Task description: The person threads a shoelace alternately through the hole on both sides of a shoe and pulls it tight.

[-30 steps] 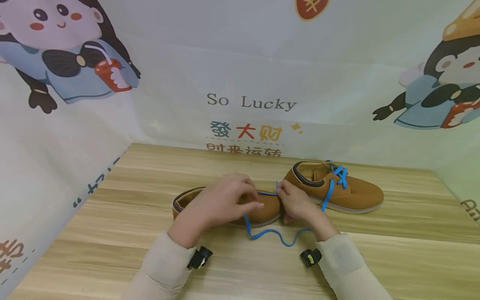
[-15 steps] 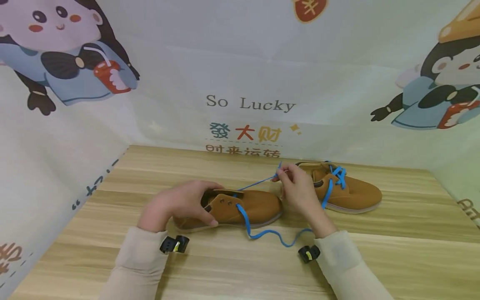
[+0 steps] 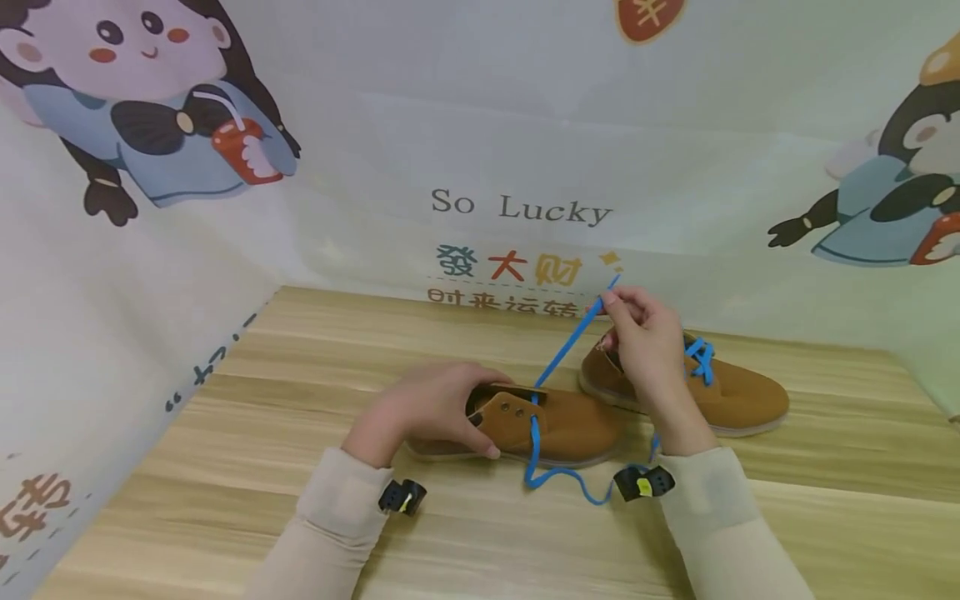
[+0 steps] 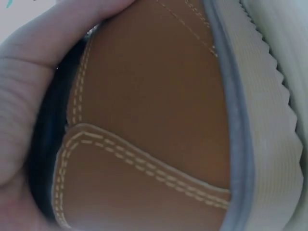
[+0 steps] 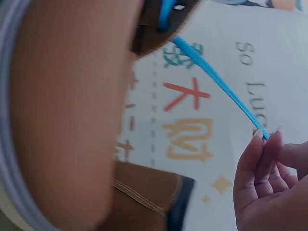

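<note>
A tan shoe (image 3: pixel 577 429) with a dark collar rests on the table, toe to the right. My left hand (image 3: pixel 431 408) grips it around the heel and opening; the left wrist view shows the thumb along the collar and the stitched tan side (image 4: pixel 154 96). One blue shoelace (image 3: pixel 566 354) runs taut from the eyelets near the toe up to my right hand (image 3: pixel 648 342), which pinches it near its tip. In the right wrist view the lace (image 5: pixel 224 86) is held between fingertips and thumb. Its other length hangs from the near flap onto the table.
A second tan shoe (image 3: pixel 742 396), laced in blue, stands behind and to the right, partly hidden by my right hand. The wooden table (image 3: pixel 517 542) ends at a printed cloth backdrop (image 3: pixel 450 125), with more cloth on both sides.
My left hand has drawn back from above the shoe to its heel and grips it. The right hand has risen, pulling the lace long and straight. The shoe has slid a little right.
</note>
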### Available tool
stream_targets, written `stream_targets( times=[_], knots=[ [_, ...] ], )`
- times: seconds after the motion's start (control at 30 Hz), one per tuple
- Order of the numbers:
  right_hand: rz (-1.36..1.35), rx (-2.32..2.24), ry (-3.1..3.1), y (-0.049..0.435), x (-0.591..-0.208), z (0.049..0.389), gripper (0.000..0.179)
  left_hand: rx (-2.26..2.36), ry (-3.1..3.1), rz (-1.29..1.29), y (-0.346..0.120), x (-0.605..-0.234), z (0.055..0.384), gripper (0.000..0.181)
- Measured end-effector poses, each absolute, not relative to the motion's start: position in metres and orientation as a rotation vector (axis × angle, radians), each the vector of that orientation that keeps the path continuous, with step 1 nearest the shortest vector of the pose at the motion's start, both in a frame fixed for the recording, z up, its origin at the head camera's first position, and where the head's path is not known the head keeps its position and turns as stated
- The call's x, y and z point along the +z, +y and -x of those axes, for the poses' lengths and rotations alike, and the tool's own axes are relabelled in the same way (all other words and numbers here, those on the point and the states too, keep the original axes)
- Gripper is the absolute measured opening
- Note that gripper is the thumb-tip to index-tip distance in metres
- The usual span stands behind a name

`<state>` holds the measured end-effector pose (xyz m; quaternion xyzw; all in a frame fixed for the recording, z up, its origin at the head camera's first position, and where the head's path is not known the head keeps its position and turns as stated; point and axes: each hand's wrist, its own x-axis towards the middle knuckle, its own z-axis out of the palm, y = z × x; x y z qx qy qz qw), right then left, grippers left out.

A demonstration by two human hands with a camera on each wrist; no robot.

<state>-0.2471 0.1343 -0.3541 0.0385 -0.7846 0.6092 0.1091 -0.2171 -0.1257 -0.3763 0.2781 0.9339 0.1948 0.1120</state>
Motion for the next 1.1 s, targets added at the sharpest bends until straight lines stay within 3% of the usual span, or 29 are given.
stream_targets(
  times=[0.33,0.67,0.83,0.93,1.1],
  knots=[
    [-0.128,1.971,-1.967,0.155,-0.323,0.232,0.009,0.580,2.756,-0.755,-0.124,-0.373,0.215,0.087],
    [-0.397,2.113,-1.941,0.166,-0.315,0.219,0.015,0.645,2.784,-0.727,-0.124,-0.375,0.218,0.086],
    [-0.498,2.135,-1.991,0.168,-0.318,0.213,0.014,0.589,2.885,-0.859,-0.118,-0.375,0.221,0.083],
    [-0.564,2.119,-2.075,0.169,-0.323,0.208,0.012,0.603,2.944,-0.952,-0.115,-0.374,0.220,0.073],
    [-0.771,2.170,-2.167,0.174,-0.335,0.199,0.016,0.822,3.030,-0.955,-0.109,-0.371,0.216,0.032]
  ],
)
